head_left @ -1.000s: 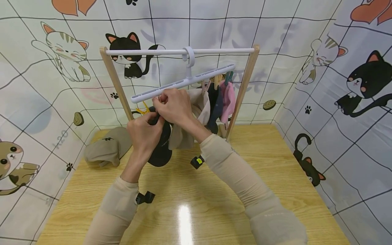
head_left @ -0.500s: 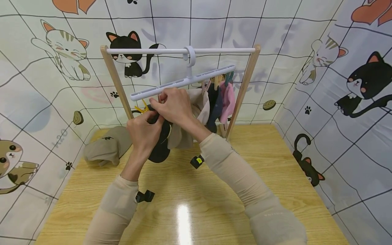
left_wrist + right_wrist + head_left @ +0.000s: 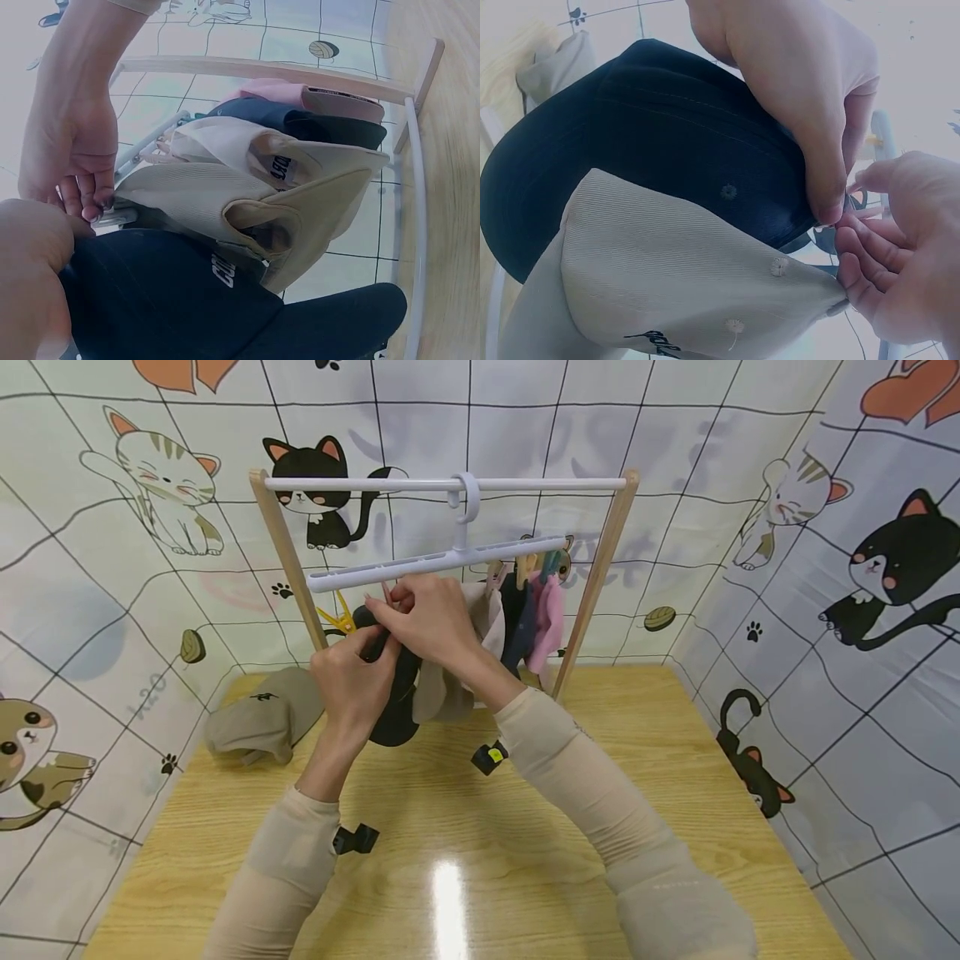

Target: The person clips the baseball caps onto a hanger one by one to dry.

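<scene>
In the head view my left hand (image 3: 352, 681) pinches the edge of a dark baseball cap (image 3: 396, 718), which hangs brim down below the hanger (image 3: 408, 565). Pale lettering marks this cap (image 3: 172, 289) in the left wrist view. My right hand (image 3: 433, 618) is right beside the left one, just under the hanger bar. Between its thumb and fingers it holds a pink clothespin (image 3: 868, 212) at the cap's edge; the clothespin's tip is mostly hidden. A beige corduroy cap (image 3: 667, 255) hangs close by on the right.
White, navy and pink caps (image 3: 548, 620) hang from clothespins at the hanger's right end. A yellow clothespin (image 3: 341, 620) dangles at its left. The hanger hooks over the rack's white rod (image 3: 360, 485). Another beige cap (image 3: 258, 718) lies on the wooden table (image 3: 600, 827).
The hanger has tilted nearer to level, its left end rising and its right end dropping. The dark cap's brim has come up a little. Both hands have stayed almost in place.
</scene>
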`<state>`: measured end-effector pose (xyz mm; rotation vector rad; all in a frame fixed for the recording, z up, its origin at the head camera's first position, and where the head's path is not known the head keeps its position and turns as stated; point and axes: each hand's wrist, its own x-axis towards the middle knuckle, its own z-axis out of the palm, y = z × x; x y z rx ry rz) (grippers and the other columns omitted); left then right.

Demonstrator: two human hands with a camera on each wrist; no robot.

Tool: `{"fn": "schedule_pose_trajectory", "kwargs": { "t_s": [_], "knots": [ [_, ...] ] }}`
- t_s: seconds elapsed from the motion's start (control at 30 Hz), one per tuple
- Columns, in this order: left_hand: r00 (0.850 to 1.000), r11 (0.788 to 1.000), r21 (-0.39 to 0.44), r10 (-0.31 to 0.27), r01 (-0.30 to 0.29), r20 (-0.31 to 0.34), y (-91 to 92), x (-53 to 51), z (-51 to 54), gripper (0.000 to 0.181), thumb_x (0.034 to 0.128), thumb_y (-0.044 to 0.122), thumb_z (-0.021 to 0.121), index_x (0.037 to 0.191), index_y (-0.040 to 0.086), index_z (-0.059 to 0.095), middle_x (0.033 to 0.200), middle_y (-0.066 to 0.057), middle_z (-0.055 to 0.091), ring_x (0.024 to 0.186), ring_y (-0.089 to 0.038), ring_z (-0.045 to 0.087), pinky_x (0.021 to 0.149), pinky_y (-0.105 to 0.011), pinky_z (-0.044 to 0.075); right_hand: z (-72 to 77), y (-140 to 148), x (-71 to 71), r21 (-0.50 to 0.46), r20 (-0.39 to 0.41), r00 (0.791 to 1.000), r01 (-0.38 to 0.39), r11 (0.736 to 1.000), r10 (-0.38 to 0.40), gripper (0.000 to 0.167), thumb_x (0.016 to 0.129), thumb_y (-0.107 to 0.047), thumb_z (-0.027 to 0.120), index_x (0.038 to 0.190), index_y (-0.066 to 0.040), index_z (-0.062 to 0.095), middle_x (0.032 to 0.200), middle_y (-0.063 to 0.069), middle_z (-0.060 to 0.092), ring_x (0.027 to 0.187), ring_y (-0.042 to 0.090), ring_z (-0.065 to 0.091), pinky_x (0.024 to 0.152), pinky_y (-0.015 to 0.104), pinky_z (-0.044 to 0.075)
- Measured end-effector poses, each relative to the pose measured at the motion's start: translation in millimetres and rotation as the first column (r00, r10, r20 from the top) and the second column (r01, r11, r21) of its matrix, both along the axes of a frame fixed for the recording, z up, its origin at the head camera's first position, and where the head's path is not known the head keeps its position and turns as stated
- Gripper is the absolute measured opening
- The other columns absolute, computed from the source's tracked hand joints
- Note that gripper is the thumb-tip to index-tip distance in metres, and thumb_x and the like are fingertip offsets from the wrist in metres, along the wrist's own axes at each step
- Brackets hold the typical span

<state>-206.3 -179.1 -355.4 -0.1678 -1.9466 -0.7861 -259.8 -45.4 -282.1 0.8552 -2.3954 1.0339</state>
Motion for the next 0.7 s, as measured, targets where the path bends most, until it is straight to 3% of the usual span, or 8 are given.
{"fn": "schedule_pose_trajectory", "kwargs": {
  "t_s": [0.17, 0.43, 0.57, 0.67, 0.7],
  "knots": [
    [1.0, 1.0, 0.001, -0.01, 0.01, -0.012, 0.6, 2.5, 1.2, 0.025, 0.101, 0.018, 0.082, 0.098, -0.006, 0.087, 0.083, -0.023, 0.084, 0.068, -0.042, 0.079, 0.058, -0.052, 0.054, 1.0, 2.5, 0.5, -0.034, 0.008, 0.999, -0.032, 0.999, 0.032, 0.032, 0.107, -0.038, 0.076, 0.103, -0.007, 0.085, 0.093, 0.006, 0.086, 0.086, 0.019, 0.079, 0.083, 0.033, 0.055],
    [0.999, 0.999, 0.025, -0.042, 0.042, -0.017, 1.4, 4.7, 0.6, 0.029, 0.1035, 0.021, 0.079, 0.103, -0.007, 0.087, 0.088, -0.024, 0.085, 0.071, -0.039, 0.081, 0.059, -0.05, 0.056, -0.4, 6.6, 3.0, -0.155, 0.063, 0.992, -0.094, 0.983, 0.105, 0.029, 0.11, -0.032, 0.07, 0.11, -0.007, 0.085, 0.097, 0.007, 0.087, 0.086, 0.016, 0.08, 0.076, 0.027, 0.056],
    [0.998, 0.997, 0.045, -0.059, 0.059, -0.013, 1.7, 5.8, 1.1, 0.026, 0.1026, 0.019, 0.077, 0.103, -0.005, 0.087, 0.086, -0.021, 0.085, 0.063, -0.037, 0.077, 0.06, -0.023, 0.045, -1.0, 8.6, 3.7, -0.195, 0.067, 0.989, -0.119, 0.974, 0.134, 0.027, 0.112, -0.029, 0.068, 0.114, -0.006, 0.084, 0.101, 0.008, 0.086, 0.087, 0.017, 0.08, 0.076, 0.025, 0.058],
    [0.997, 0.996, 0.052, -0.078, 0.078, 0.008, 0.7, 7.1, 0.5, 0.026, 0.1026, 0.018, 0.077, 0.105, -0.005, 0.087, 0.087, -0.021, 0.085, 0.06, -0.037, 0.074, 0.062, -0.012, 0.033, -1.3, 11.2, 4.8, -0.211, 0.075, 0.986, -0.129, 0.969, 0.148, 0.027, 0.113, -0.028, 0.068, 0.116, -0.007, 0.084, 0.103, 0.008, 0.086, 0.088, 0.017, 0.079, 0.079, 0.025, 0.059],
    [0.996, 0.995, 0.05, -0.086, 0.085, 0.017, 0.0, 7.8, 0.4, 0.026, 0.1028, 0.019, 0.077, 0.106, -0.005, 0.087, 0.088, -0.022, 0.085, 0.061, -0.037, 0.074, 0.062, -0.013, 0.034, -1.9, 12.2, 4.7, -0.213, 0.076, 0.985, -0.134, 0.968, 0.153, 0.027, 0.113, -0.028, 0.067, 0.117, -0.008, 0.084, 0.104, 0.008, 0.086, 0.089, 0.017, 0.079, 0.081, 0.025, 0.059]
  ]
}}
